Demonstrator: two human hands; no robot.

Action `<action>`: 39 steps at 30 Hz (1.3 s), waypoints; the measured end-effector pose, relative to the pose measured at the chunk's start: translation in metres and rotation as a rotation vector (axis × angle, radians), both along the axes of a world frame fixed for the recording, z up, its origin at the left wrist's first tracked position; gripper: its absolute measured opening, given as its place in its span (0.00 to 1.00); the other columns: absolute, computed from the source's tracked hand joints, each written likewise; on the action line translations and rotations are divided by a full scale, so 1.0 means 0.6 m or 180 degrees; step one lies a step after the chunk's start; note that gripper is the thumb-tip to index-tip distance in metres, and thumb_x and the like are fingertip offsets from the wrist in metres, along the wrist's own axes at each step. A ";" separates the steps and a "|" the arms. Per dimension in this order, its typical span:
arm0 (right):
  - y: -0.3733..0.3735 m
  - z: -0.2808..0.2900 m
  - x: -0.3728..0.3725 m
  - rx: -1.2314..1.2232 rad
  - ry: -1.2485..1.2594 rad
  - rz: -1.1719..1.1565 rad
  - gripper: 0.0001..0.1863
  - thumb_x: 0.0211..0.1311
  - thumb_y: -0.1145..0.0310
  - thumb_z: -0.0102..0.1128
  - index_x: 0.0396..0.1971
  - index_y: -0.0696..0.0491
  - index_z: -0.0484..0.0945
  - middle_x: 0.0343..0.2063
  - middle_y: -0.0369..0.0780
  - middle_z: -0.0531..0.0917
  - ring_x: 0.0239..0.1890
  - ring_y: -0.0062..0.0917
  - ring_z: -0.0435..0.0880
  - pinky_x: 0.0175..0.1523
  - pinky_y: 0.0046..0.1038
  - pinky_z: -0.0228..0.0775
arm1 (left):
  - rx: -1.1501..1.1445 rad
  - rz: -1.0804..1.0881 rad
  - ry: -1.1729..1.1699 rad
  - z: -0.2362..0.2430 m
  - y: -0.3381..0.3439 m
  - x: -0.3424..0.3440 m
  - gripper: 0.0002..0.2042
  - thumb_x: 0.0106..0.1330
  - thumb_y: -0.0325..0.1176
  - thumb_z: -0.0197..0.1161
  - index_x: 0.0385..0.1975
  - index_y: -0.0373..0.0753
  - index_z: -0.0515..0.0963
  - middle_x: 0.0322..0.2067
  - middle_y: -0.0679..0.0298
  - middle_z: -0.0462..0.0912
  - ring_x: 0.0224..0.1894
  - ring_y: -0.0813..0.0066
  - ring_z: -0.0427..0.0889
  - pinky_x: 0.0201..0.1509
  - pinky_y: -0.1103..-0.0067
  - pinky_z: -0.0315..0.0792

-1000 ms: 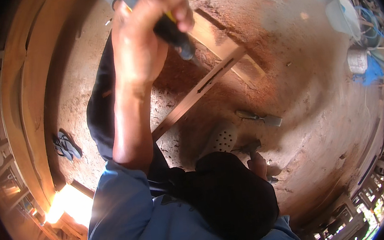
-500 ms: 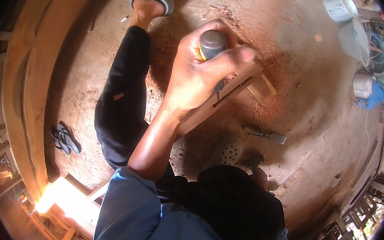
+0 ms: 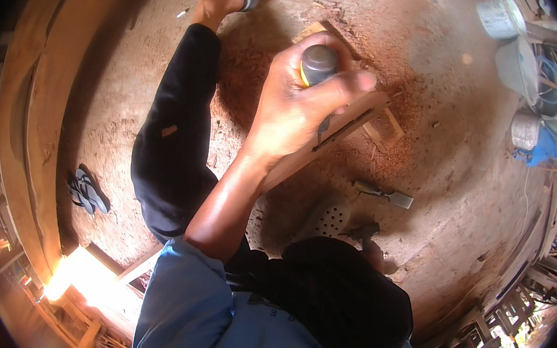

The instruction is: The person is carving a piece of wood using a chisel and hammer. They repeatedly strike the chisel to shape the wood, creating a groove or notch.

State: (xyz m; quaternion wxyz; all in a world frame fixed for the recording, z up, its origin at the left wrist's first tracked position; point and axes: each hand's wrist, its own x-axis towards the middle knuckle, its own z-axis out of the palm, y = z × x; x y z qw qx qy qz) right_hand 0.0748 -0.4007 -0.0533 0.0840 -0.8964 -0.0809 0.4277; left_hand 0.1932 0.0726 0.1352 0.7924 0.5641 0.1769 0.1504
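Observation:
My left hand [image 3: 286, 107] is wrapped round the dark, yellow-banded handle of a chisel [image 3: 318, 64], held upright over a wooden workpiece [image 3: 291, 166]. The chisel's blade is mostly hidden behind the hand, and its lower part meets the wood beside a long dark slot. Low in the view, partly covered by my dark-trousered knee, my right hand [image 3: 374, 256] closes on a hammer, whose dark head [image 3: 363, 232] shows just above it. Much of that hand and the hammer's handle is out of sight.
A second chisel [image 3: 386, 194] lies on the floor to the right of the workpiece. Wood shavings [image 3: 413, 122] and offcuts surround it. Black flip-flops [image 3: 88, 189] sit at left beside long planks [image 3: 49, 128]. White buckets [image 3: 502, 16] and blue tubing line the right side.
The view has shifted slightly, so my left hand, the chisel and the workpiece sit a little lower and further right. A wooden offcut now shows beyond the hand. Both grips look unchanged.

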 end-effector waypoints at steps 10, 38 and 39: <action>-0.012 -0.006 -0.006 -0.0023 -0.0117 0.0011 0.14 0.51 0.74 0.54 0.40 0.55 0.77 0.33 0.57 0.83 0.40 0.59 0.82 0.44 0.56 0.73 | -0.0054 0.0237 -0.0129 -0.002 -0.005 -0.008 0.10 0.59 0.33 0.68 0.29 0.37 0.73 0.21 0.65 0.75 0.22 0.77 0.73 0.30 0.79 0.67; -0.009 0.003 -0.005 -0.0268 -0.0019 -0.0328 0.12 0.54 0.73 0.53 0.39 0.56 0.77 0.35 0.53 0.84 0.40 0.55 0.84 0.47 0.54 0.75 | 0.0460 -0.0109 -0.0845 0.021 -0.056 0.120 0.20 0.60 0.37 0.66 0.50 0.36 0.71 0.28 0.61 0.79 0.29 0.75 0.77 0.37 0.78 0.69; -0.008 0.003 -0.005 -0.0162 -0.0078 -0.0279 0.12 0.54 0.72 0.53 0.39 0.57 0.77 0.35 0.54 0.84 0.40 0.55 0.84 0.48 0.54 0.75 | 0.0456 -0.0152 -0.0880 0.020 -0.060 0.125 0.21 0.59 0.37 0.65 0.50 0.36 0.71 0.28 0.61 0.80 0.30 0.75 0.77 0.38 0.78 0.69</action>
